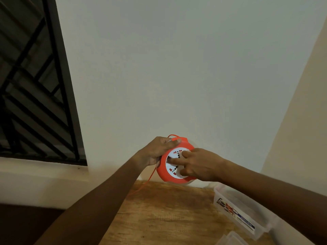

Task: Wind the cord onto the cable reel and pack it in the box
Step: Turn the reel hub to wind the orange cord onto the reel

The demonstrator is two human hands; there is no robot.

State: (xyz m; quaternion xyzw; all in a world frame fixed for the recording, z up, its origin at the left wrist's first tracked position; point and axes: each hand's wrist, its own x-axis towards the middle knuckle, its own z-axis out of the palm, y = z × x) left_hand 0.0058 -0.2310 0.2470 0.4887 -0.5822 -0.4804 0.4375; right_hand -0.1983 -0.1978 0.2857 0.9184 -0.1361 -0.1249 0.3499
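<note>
Head view: reel upright between hands; left hand gripping rim, right hand fingers pressed on face; cord trailing down-left to table.

There is only one camera, worn on the person's head. It looks forward and a bit down, mostly at a pale wall. The wooden table sits low and close. A dark window is on the left.
</note>
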